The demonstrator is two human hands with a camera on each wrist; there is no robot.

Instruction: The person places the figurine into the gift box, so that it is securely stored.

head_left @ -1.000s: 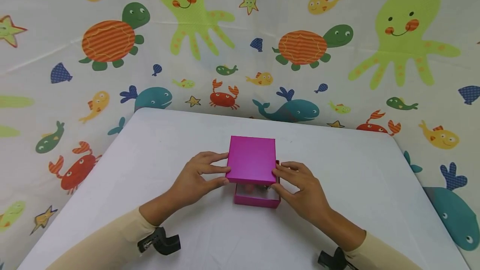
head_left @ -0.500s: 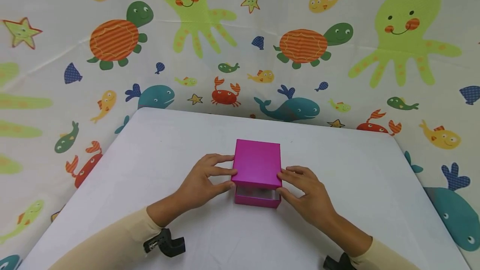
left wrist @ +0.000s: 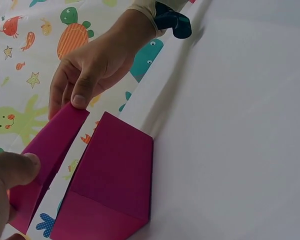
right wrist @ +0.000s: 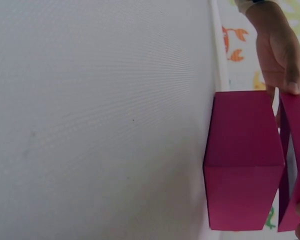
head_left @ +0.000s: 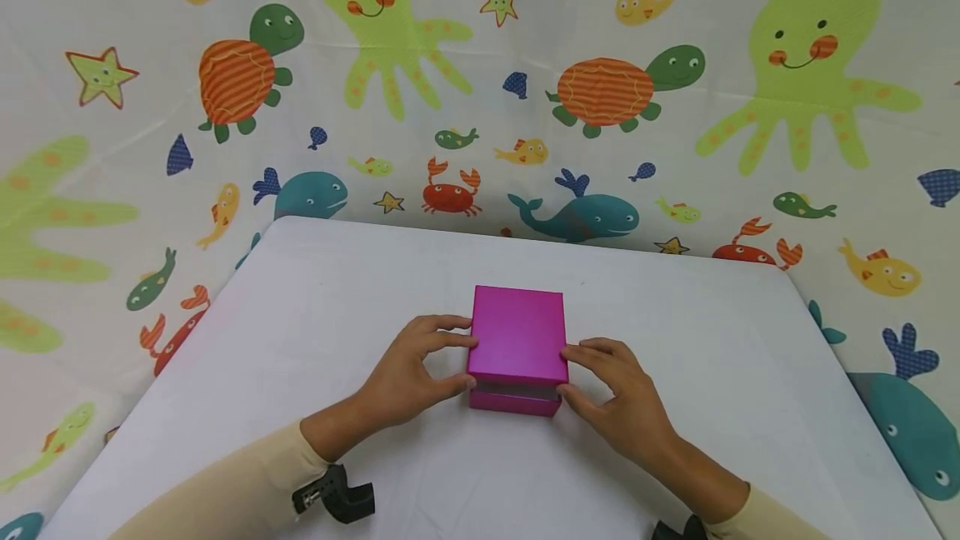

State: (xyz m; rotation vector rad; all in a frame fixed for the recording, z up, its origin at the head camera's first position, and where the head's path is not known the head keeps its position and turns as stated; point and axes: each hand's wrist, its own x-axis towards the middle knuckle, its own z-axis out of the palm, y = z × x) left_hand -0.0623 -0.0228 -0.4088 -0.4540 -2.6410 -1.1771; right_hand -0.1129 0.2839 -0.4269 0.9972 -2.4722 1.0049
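Observation:
A square magenta box lid [head_left: 519, 333] is held level just above its matching box base [head_left: 513, 403], which sits on the white table. In both wrist views a gap parts the lid [left wrist: 47, 155] from the base [right wrist: 245, 135]. My left hand [head_left: 408, 375] grips the lid's left side, thumb near the front corner and fingertips along the edge. On the opposite side, my right hand [head_left: 624, 394] holds the lid by its right edge. The lid covers most of the base, so whatever lies inside is hidden apart from a pale strip at the front.
The white-covered table [head_left: 360, 273] spreads around the box on every side. Behind it hangs a curtain [head_left: 480, 65] printed with sea animals. A black wrist mount [head_left: 337, 494] is strapped at the left sleeve.
Both hands have brought the lid toward me, slightly right and down, lining it up more closely over the base. The opening at the front has narrowed. The base stays put.

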